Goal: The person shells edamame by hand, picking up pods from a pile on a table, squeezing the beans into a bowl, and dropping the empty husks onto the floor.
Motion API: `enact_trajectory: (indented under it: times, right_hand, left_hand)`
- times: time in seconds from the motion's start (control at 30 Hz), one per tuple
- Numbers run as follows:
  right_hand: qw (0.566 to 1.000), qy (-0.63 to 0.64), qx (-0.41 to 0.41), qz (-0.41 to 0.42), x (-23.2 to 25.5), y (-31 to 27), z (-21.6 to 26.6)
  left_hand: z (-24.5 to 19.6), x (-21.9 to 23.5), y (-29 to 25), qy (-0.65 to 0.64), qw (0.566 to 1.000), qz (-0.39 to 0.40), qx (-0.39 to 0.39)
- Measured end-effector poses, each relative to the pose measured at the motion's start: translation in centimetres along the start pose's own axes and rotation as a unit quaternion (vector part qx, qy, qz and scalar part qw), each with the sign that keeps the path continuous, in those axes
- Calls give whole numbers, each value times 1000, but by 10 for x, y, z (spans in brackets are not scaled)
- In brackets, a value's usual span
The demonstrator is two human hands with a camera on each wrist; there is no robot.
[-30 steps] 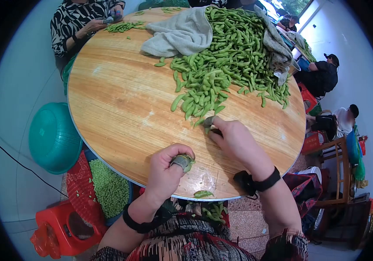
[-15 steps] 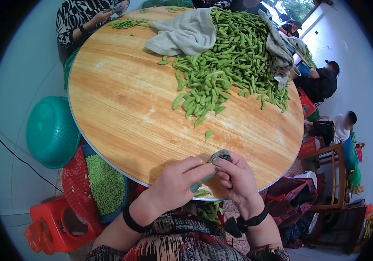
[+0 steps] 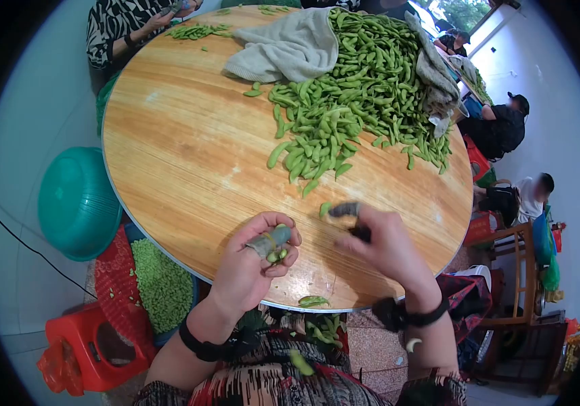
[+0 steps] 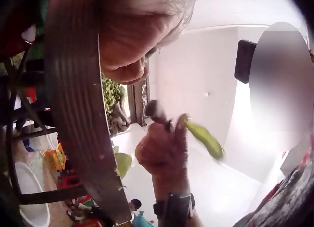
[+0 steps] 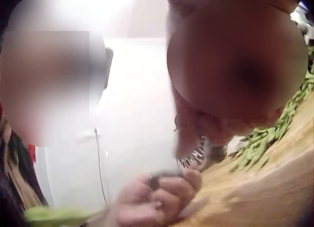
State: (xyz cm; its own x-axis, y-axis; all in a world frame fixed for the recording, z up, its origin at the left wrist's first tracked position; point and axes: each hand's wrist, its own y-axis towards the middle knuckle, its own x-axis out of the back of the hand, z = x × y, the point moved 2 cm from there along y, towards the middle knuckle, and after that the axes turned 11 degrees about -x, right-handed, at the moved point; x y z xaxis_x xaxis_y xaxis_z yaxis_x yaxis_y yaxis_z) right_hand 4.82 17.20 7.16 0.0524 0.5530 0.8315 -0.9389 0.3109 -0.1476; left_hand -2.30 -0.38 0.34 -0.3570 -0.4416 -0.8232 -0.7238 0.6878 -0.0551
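In the head view my left hand (image 3: 239, 267) is over the near table edge, palm up, its fingers curled round several shelled green beans (image 3: 276, 256). A grey-green cover (image 3: 260, 246) wraps its thumb. My right hand (image 3: 390, 247), blurred, hovers over the table with loosely spread fingers and nothing visible in them. Its covered index finger (image 3: 345, 209) points at a lone edamame pod (image 3: 324, 210), right beside the fingertip. Another pod (image 3: 301, 363) is in mid-air above my lap; the left wrist view has a blurred pod (image 4: 205, 140) near the right hand.
A big heap of edamame pods (image 3: 378, 74) with grey cloths (image 3: 283, 51) covers the far side of the round table (image 3: 181, 155). One pod (image 3: 313, 300) lies at the near edge. Left below stand a tub of shelled beans (image 3: 161, 284), a green basin (image 3: 76, 203) and a red stool (image 3: 103, 352).
The right hand went from the pods to meet the left hand, and is now apart again, out by the lone pod. A pod now falls above my lap.
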Motion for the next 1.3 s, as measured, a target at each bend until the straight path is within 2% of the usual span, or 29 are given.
enact_trajectory:
  times: [0.03, 0.1, 0.13, 0.27, 0.3, 0.33, 0.37, 0.4, 0.43, 0.5, 0.57, 0.73, 0.8, 0.93, 1.0, 1.07, 1.13, 1.17, 1.2, 1.23, 1.27, 1.3]
  right_hand:
    - [1000, 0, -1, -1, -6, 10, -5]
    - [986, -138, 60, -74, -18, 29, -16]
    - [994, -81, 39, -59, -21, 35, -17]
    - [991, -82, 36, -96, -24, 41, -23]
    - [993, 106, -43, 7, -25, 36, -26]
    - [944, 288, -120, 112, -28, 29, -25]
    - [943, 288, -119, 115, -28, 22, -21]
    - [888, 393, -148, 186, -30, 11, -15]
    - [816, 491, -175, 251, -31, -1, -9]
    - [809, 499, -187, 247, -34, -14, 1]
    - [868, 446, -118, 185, -35, -20, 6]
    - [873, 432, -76, 215, -40, -38, 7]
    - [867, 440, -81, 220, -40, -39, 7]
    - [843, 485, -74, 222, -44, -41, 5]
    - [849, 478, -73, 211, -45, -41, 3]
    - [856, 470, -72, 202, -46, -41, 3]
    - [777, 571, -126, 231, -48, -43, 3]
    - [777, 571, -126, 231, -47, -44, 4]
    - [733, 609, -162, 257, -45, -46, 6]
    - [684, 644, -197, 282, -46, -47, 7]
    - [683, 644, -197, 283, -48, -46, 5]
    - [708, 628, -181, 268, -51, -44, 2]
  left_hand:
    - [1, 0, 0, 0, 1000, 1, 1]
    - [3, 2, 1, -5, 1000, -15, 1]
    - [3, 1, 1, -4, 1000, -15, 2]
    - [6, -4, 3, 48, 998, -20, -32]
    - [8, -5, 4, 55, 997, -32, -44]
    - [9, -4, 4, 55, 997, -34, -46]
    - [11, -5, 3, 50, 998, -13, -19]
    - [13, -6, 1, 45, 999, 8, 8]
    - [15, -8, -1, 46, 999, 7, 9]
    - [16, -12, -5, 47, 998, 35, -1]
    - [20, -7, -4, 35, 999, 22, -11]
    - [18, -6, -8, 16, 998, -19, -54]
    - [19, -8, -8, 70, 995, -34, -62]
    - [22, -8, -9, 97, 992, -31, -71]
    - [23, -14, -9, 183, 977, -43, -101]
    - [27, -14, -10, 203, 971, -26, -124]
    - [26, -13, -10, 223, 963, -8, -148]
    - [24, -12, -10, 165, 980, 26, -112]
    - [23, -12, -10, 106, 990, 60, -75]
    - [22, -11, -10, 105, 990, 59, -75]
    - [21, -10, -10, 102, 991, 60, -63]
    - [20, -10, -10, 99, 992, 62, -51]
